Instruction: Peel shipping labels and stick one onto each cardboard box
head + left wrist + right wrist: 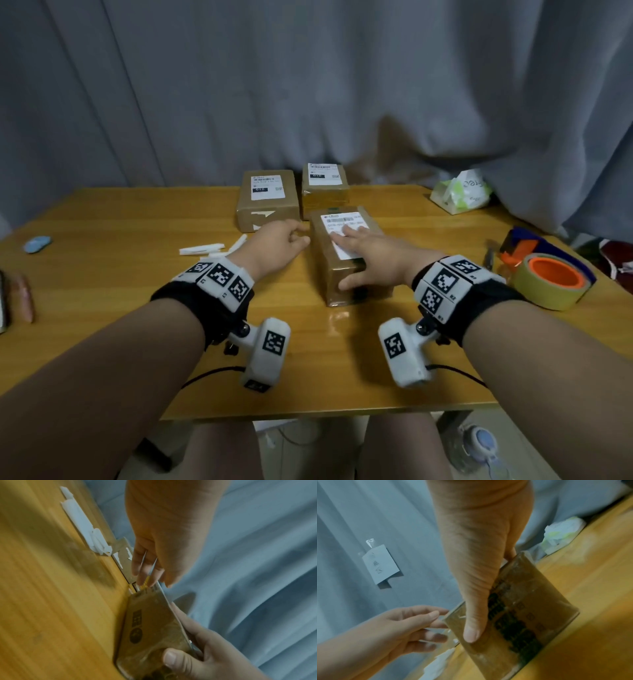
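Three cardboard boxes stand on the wooden table (pixel 102 308), each with a white shipping label on top. The nearest box (pixel 342 284) carries a label (pixel 346 221). My right hand (pixel 363 250) lies flat on that label, fingers straight, with the thumb down the box's near face (pixel 530 601). My left hand (pixel 301 236) hovers at the box's left far corner, fingers relaxed, its fingertips at the edge. The wrist views show the right hand (pixel 476 588), the left hand (pixel 150 566) and the box side (pixel 147 628). Behind stand the left box (pixel 267 209) and the middle box (pixel 324 198).
White peeled backing strips (pixel 202 249) lie left of the boxes. A yellow tape roll with an orange core (pixel 551 281) and an orange-blue dispenser (pixel 524 245) sit at the right edge. A tissue pack (pixel 460 192) is back right, a small blue object (pixel 37 244) far left. Grey curtain hangs behind.
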